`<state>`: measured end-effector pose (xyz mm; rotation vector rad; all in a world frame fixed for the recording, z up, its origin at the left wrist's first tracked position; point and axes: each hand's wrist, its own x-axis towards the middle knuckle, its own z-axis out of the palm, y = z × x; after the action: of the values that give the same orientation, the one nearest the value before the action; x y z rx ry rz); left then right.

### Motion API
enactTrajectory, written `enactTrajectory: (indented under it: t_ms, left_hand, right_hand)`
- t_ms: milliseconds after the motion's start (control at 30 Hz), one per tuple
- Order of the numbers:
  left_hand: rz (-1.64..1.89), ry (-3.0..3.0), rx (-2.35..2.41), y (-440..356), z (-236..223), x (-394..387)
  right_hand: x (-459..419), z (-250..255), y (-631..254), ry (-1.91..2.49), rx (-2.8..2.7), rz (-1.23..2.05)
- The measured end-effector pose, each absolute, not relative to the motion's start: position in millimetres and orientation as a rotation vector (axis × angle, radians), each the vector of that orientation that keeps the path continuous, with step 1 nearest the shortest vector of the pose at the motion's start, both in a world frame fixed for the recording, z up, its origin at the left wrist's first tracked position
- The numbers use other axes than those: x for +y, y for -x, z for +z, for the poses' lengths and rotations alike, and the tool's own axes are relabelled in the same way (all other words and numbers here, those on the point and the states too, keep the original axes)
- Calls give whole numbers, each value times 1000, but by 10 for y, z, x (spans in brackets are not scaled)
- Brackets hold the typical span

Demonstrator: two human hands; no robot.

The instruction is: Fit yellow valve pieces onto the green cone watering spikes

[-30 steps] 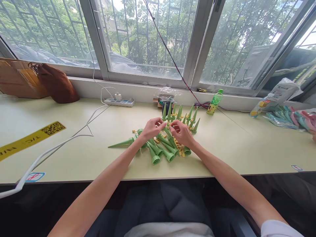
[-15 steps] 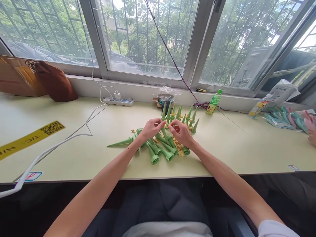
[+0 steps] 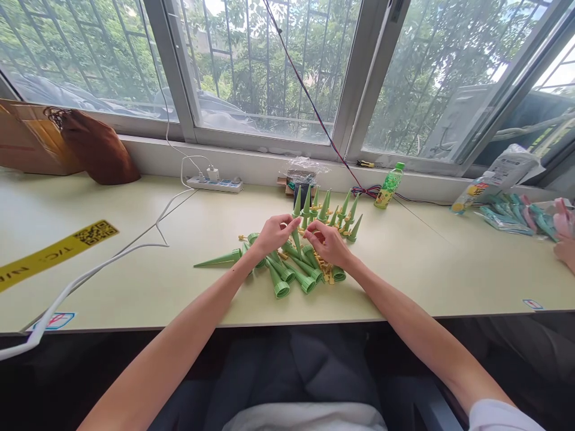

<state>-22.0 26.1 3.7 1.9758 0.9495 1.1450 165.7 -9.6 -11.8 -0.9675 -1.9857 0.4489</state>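
Note:
A heap of green plastic cone spikes (image 3: 287,272) lies on the pale table (image 3: 179,281), with small yellow parts (image 3: 327,270) scattered among them. Several more green spikes (image 3: 327,209) stand upright just behind. My left hand (image 3: 269,234) and my right hand (image 3: 330,242) hover over the heap, fingertips meeting. Both are pinched around a small piece between them, which looks like a green spike with a yellow part; I cannot make it out fully.
A white cable (image 3: 112,260) runs to a power strip (image 3: 215,185) by the window sill. A green bottle (image 3: 390,185), a brown bag (image 3: 96,155), a yellow tape strip (image 3: 54,254) and coloured packets (image 3: 516,212) are about. Another person's hand (image 3: 566,248) shows at far right.
My hands have stayed over the heap, with the fingers shifting slightly on the small piece. The view has dipped a little.

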Motion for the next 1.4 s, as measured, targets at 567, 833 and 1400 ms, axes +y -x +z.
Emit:
enactTrajectory:
  t_ms: [567,833,1400]
  left_hand:
    - [1113,-1956,954,222,77,193]
    - [1110,-1958,940,244,64,192]
    - [1140,-1964,938,237,90,163]
  right_hand:
    - [-99,-111,-1679,986,-1944,501]
    - [-102,-94,-1682,1004,-1909,542]
    - [-102,-104,-1683,989,-1835,593]
